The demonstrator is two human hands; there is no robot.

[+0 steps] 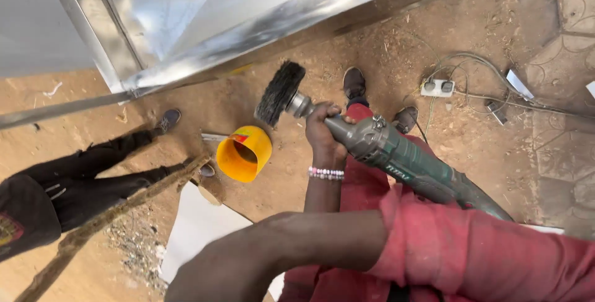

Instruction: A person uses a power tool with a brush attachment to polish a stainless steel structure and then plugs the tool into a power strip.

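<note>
Head view: left hand (323, 133) clamped around the neck of a green angle grinder (396, 153), steadying its black wire brush wheel (279, 93) just below a shiny sheet-metal edge (260, 29). Right hand out of frame behind the red sleeve (471, 246); grip impossible to tell. Yellow cup (243, 153) on the dirt ground (483, 147) beside.
</note>
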